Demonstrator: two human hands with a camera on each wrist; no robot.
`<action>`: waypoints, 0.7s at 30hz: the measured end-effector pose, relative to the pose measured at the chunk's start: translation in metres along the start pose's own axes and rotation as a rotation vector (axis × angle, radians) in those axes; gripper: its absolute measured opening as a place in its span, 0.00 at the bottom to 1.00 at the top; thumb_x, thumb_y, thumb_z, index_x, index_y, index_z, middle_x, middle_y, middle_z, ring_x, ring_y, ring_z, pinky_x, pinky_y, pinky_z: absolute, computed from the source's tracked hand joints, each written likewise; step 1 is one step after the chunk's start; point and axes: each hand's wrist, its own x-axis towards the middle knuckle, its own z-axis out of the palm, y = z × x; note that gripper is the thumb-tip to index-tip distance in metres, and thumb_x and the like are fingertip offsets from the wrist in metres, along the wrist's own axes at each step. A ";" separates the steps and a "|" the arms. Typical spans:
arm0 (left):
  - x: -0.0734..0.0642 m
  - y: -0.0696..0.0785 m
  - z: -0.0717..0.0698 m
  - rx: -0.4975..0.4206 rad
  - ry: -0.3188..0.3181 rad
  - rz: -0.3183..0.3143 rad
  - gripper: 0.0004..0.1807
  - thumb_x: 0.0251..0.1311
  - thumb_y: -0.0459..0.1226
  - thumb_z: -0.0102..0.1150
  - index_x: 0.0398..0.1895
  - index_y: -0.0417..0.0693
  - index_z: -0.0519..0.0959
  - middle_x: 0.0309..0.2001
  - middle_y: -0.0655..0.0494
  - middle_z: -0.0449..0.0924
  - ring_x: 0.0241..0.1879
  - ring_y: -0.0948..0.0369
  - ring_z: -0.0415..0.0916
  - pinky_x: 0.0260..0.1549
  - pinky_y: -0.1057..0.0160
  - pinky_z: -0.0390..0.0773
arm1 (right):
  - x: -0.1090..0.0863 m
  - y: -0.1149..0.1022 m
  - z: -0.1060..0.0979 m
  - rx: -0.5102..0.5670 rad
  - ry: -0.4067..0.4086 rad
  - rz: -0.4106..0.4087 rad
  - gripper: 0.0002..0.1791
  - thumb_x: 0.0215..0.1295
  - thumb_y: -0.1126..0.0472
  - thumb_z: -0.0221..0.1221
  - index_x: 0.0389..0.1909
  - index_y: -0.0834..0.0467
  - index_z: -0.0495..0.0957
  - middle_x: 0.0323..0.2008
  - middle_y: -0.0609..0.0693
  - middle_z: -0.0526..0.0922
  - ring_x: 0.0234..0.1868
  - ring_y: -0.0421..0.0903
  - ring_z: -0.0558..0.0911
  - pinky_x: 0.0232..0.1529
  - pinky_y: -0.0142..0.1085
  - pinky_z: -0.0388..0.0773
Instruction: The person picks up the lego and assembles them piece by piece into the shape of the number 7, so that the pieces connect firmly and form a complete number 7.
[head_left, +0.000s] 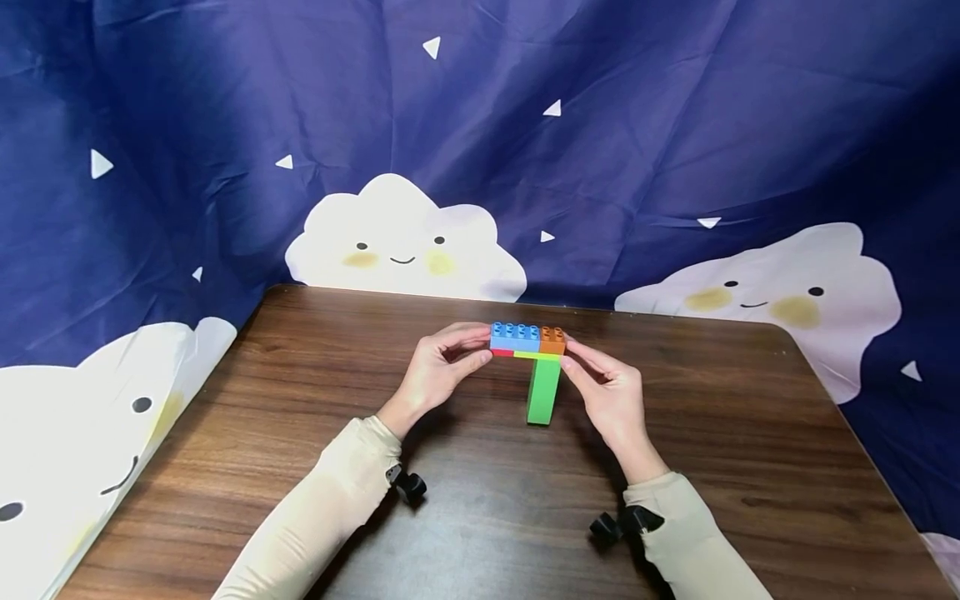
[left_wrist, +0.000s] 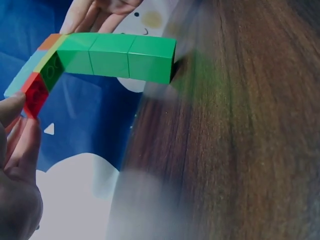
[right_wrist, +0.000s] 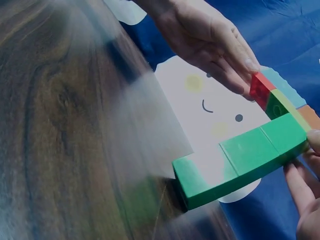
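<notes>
A toy-brick structure is held over the middle of the table. Its upright is a column of green bricks (head_left: 543,393), with its foot at the tabletop. Across the top runs a lime-green brick (head_left: 536,356) beside a red brick (left_wrist: 36,94), under a blue brick (head_left: 514,342) and an orange brick (head_left: 552,342). My left hand (head_left: 437,367) pinches the overhanging left end, thumb against the red brick. On the other side my right hand (head_left: 611,395) grips the end above the column, fingers by the orange brick. Hollow undersides of the red and lime-green bricks show in the left wrist view.
The brown wooden table (head_left: 262,400) stretches around both arms. Behind it hangs a dark blue cloth (head_left: 465,125) with white clouds and triangles. A black wrist camera (head_left: 408,485) sits on the left sleeve, another black camera (head_left: 626,523) on the right.
</notes>
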 end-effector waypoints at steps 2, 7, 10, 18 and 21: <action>0.001 -0.001 0.001 0.010 0.008 -0.001 0.19 0.65 0.25 0.72 0.59 0.34 0.87 0.61 0.40 0.86 0.57 0.55 0.88 0.59 0.67 0.85 | 0.001 0.001 0.002 0.009 0.001 0.003 0.16 0.69 0.71 0.70 0.57 0.64 0.88 0.60 0.58 0.87 0.54 0.26 0.87 0.53 0.22 0.84; 0.002 -0.002 0.002 0.031 0.023 0.005 0.19 0.66 0.27 0.72 0.59 0.36 0.87 0.65 0.46 0.86 0.62 0.50 0.86 0.62 0.66 0.84 | 0.003 0.003 0.004 0.010 0.004 0.016 0.16 0.70 0.69 0.70 0.57 0.62 0.89 0.60 0.58 0.87 0.54 0.26 0.87 0.53 0.22 0.84; 0.002 -0.002 0.003 0.010 0.035 0.000 0.19 0.65 0.26 0.72 0.59 0.36 0.87 0.65 0.46 0.86 0.61 0.52 0.87 0.60 0.66 0.85 | 0.004 0.003 0.004 0.005 0.005 0.024 0.16 0.70 0.68 0.71 0.57 0.62 0.89 0.60 0.58 0.87 0.54 0.25 0.87 0.53 0.22 0.84; 0.006 -0.004 0.007 -0.061 0.052 -0.003 0.21 0.64 0.23 0.71 0.61 0.33 0.85 0.63 0.37 0.86 0.58 0.56 0.89 0.58 0.64 0.86 | 0.006 0.008 0.002 0.007 0.014 0.025 0.17 0.68 0.68 0.72 0.57 0.62 0.89 0.59 0.60 0.88 0.52 0.26 0.88 0.53 0.22 0.84; 0.005 -0.005 0.007 -0.011 0.055 0.001 0.20 0.64 0.24 0.71 0.59 0.34 0.86 0.63 0.39 0.86 0.59 0.53 0.89 0.58 0.66 0.86 | 0.006 0.010 0.002 -0.006 0.022 0.038 0.16 0.67 0.68 0.73 0.55 0.62 0.90 0.57 0.61 0.89 0.50 0.26 0.88 0.51 0.22 0.85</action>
